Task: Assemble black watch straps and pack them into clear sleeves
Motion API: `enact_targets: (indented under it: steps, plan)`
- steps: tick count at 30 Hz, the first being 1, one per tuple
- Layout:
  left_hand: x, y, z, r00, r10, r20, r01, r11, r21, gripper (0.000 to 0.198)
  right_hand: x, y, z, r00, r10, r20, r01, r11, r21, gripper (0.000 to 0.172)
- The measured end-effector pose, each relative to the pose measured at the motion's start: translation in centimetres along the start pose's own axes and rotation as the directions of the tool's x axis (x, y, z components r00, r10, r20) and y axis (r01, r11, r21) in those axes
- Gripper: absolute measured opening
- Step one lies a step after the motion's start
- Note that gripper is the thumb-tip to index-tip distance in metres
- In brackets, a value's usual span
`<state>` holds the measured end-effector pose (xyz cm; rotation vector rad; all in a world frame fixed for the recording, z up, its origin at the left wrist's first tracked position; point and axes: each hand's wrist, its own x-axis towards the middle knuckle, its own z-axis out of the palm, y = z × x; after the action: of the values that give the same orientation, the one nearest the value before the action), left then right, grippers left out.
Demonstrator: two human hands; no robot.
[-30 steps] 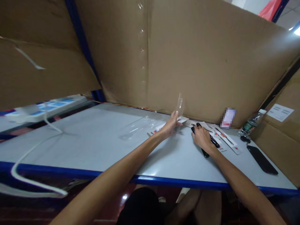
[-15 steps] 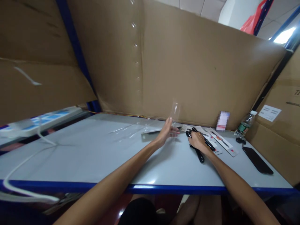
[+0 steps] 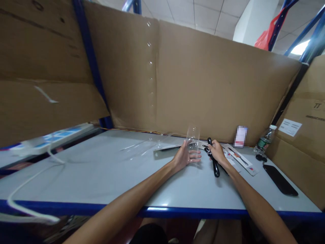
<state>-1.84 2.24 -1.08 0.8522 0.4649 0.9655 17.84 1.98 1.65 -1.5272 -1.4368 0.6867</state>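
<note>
My left hand (image 3: pixel 185 157) has a stiff clear plastic sleeve (image 3: pixel 193 135) upright between thumb and palm, its other fingers stretched to the right. Just to its right, my right hand (image 3: pixel 216 151) is closed around a black-handled utensil (image 3: pixel 209 141), lifted at a tilt; my fingers hide part of it. Another long black handle (image 3: pixel 216 168) shows below that hand, and I cannot tell whether it is held too. Behind the left wrist lies a flat, dark-edged piece (image 3: pixel 167 148). Beside the right hand are printed cards (image 3: pixel 238 156) picturing a black-handled utensil.
More clear plastic sleeves (image 3: pixel 144 145) lie on the grey tabletop (image 3: pixel 101 176). At the right are a water bottle (image 3: pixel 264 140), a small black object (image 3: pixel 261 158) and a black phone (image 3: pixel 280 180). A power strip (image 3: pixel 58 137) and white cable (image 3: pixel 22 183) are at left. Cardboard (image 3: pixel 193 84) walls the back.
My right hand has raised a black-handled utensil from the pile, bringing it more upright. My left hand has turned its open fingers toward the right hand, still with the sleeve.
</note>
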Motion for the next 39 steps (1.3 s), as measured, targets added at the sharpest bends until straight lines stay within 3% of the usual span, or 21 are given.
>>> enact_targets:
  steps: [2, 5, 8, 13, 17, 20, 24, 27, 30, 35, 39]
  plan:
    - [0.1, -0.3, 0.1, 0.999, -0.050, 0.000, 0.050, 0.999, 0.009, 0.077, 0.1, -0.1, -0.4, 0.989, 0.094, 0.110, -0.114, 0.974, 0.195, 0.011]
    - [0.1, -0.4, 0.4, 0.995, -0.098, -0.011, 0.099, 0.995, 0.002, 0.079, 0.1, -0.5, -1.1, 0.953, 0.152, 0.262, -0.228, 0.930, 0.288, 0.012]
    - [0.2, -0.3, 0.5, 0.992, -0.078, -0.095, 0.079, 0.997, 0.002, 0.068, 0.2, -0.8, -1.8, 0.920, 0.166, 0.354, -0.301, 0.878, 0.372, 0.011]
    - [0.4, 0.3, 0.2, 0.965, 0.000, -0.263, 0.024, 0.996, 0.088, 0.052, 0.5, -1.2, -2.5, 0.891, 0.246, 0.381, -0.424, 0.754, 0.503, 0.013]
    - [0.4, 0.5, 0.4, 0.964, -0.038, -0.263, 0.065, 0.993, 0.096, 0.037, 0.6, -1.6, -2.9, 0.868, 0.296, 0.400, -0.490, 0.647, 0.584, 0.018]
    - [0.2, 0.3, 1.0, 0.957, -0.088, -0.276, 0.129, 0.982, 0.135, 0.037, 0.4, -1.8, -3.0, 0.873, 0.289, 0.393, -0.487, 0.566, 0.665, 0.030]
    - [0.1, 0.0, 1.3, 0.956, -0.089, -0.281, 0.143, 0.974, 0.178, 0.039, 0.5, -1.3, -3.1, 0.826, 0.328, 0.460, -0.563, 0.417, 0.713, 0.023]
    - [0.0, 0.0, 1.2, 0.959, -0.081, -0.271, 0.131, 0.977, 0.170, 0.039, 0.9, -0.6, -3.3, 0.789, 0.307, 0.532, -0.614, 0.414, 0.672, 0.020]
    - [-0.1, 0.1, 1.2, 0.957, -0.067, -0.283, 0.127, 0.971, 0.201, 0.034, 1.2, -0.2, -3.3, 0.787, 0.292, 0.544, -0.616, 0.434, 0.658, 0.019]
    - [0.0, -0.2, 1.1, 0.962, -0.033, -0.270, 0.109, 0.957, 0.270, 0.023, 0.6, -0.8, -3.3, 0.769, 0.268, 0.580, -0.638, 0.286, 0.715, 0.022]
    - [0.4, -0.7, 0.7, 0.966, -0.057, -0.253, 0.115, 0.969, 0.219, 0.031, 0.1, -1.4, -3.5, 0.751, 0.242, 0.614, -0.660, 0.261, 0.704, 0.020]
